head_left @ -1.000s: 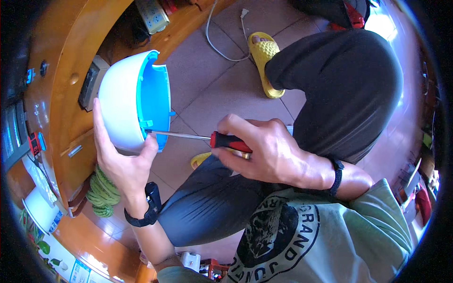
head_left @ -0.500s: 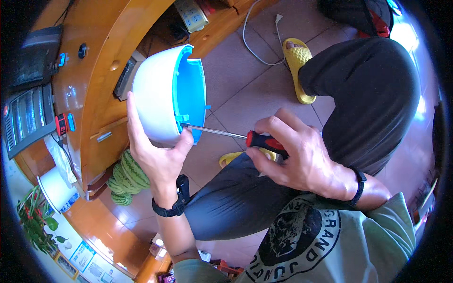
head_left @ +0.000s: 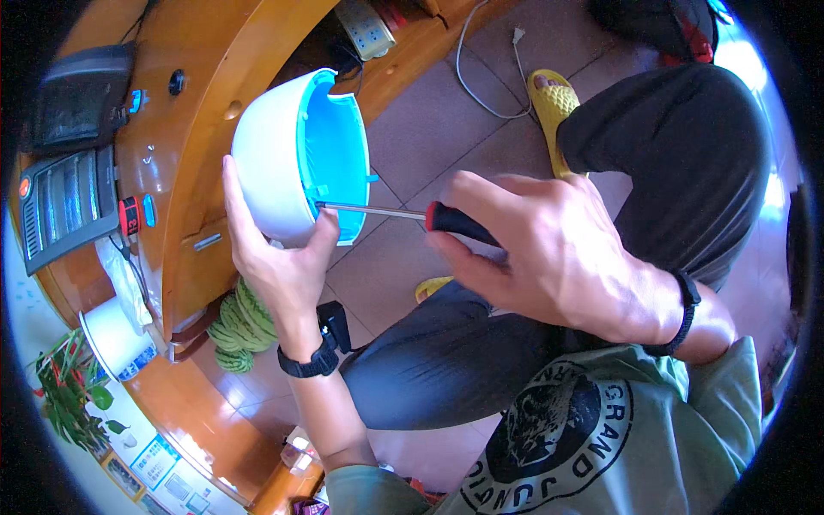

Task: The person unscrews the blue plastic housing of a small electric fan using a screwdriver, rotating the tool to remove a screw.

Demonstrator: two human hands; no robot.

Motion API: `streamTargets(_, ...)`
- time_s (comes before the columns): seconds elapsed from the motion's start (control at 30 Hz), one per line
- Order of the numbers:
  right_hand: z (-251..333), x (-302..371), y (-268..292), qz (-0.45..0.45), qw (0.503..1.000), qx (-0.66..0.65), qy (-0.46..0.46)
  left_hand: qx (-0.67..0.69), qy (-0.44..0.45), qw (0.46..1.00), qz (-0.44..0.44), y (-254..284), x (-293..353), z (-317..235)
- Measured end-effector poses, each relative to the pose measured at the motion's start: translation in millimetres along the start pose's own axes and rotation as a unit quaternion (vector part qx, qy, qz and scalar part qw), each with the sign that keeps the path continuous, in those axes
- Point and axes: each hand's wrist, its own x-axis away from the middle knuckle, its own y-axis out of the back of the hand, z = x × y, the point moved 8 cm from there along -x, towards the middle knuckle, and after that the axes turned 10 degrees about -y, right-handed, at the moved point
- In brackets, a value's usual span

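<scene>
A rounded white plastic housing (head_left: 268, 163) with a bright blue inner lining (head_left: 336, 142) is held up at the centre left, its open side facing right. My left hand (head_left: 279, 266) is closed round its lower part, fingers along the white outside and thumb at the blue rim. In my right hand (head_left: 549, 249) I grip a screwdriver (head_left: 455, 225) by its red and black handle. The metal shaft runs left, level, and its tip meets the blue rim beside my left thumb. Whatever the tip touches inside is too small to make out.
A wooden desk (head_left: 193, 129) bends along the left, bearing a black and grey device (head_left: 73, 206). Below it lie green striped watermelons (head_left: 240, 330). A power strip (head_left: 365, 30) and a white cable (head_left: 463, 77) are at the top. Yellow slippers (head_left: 554, 107) stand on the tiles.
My right hand has turned on the screwdriver handle, the back of the hand now facing up more. The housing and both hands sit slightly further left and higher in view.
</scene>
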Motion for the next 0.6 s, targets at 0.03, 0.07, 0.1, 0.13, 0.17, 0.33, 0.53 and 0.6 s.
streamTargets(0.03,9.3,-4.9,2.0,0.003,0.999,0.038,0.013,-0.026,-0.01,1.0,0.003,1.6,-2.2,3.5)
streamTargets(0.07,17.5,-10.2,1.3,0.006,0.997,0.077,0.027,-0.052,-0.019,0.998,0.006,2.1,-3.7,5.8)
streamTargets(0.1,23.8,-16.4,0.1,-0.001,0.994,0.102,0.033,-0.06,-0.026,0.998,-0.007,3.3,-4.7,7.0)
streamTargets(0.13,22.9,-22.5,-1.0,-0.006,0.994,0.104,0.036,-0.06,-0.03,0.998,-0.011,3.8,-5.1,8.5)
streamTargets(0.17,24.3,-27.0,-2.5,-0.03,0.992,0.101,0.068,-0.074,-0.017,0.997,-0.005,3.1,-4.4,14.6)
streamTargets(0.33,36.2,-29.0,-2.1,-0.128,0.968,0.046,0.211,-0.066,0.006,0.998,0.011,1.2,-2.4,28.9)
streamTargets(0.53,32.6,-41.3,-8.2,-0.02,0.977,0.175,0.116,-0.036,0.013,0.999,-0.033,4.7,1.6,31.0)
streamTargets(0.6,31.4,-44.8,-4.5,-0.036,0.974,0.19,0.115,-0.026,0.032,0.999,0.013,-1.6,2.6,32.7)
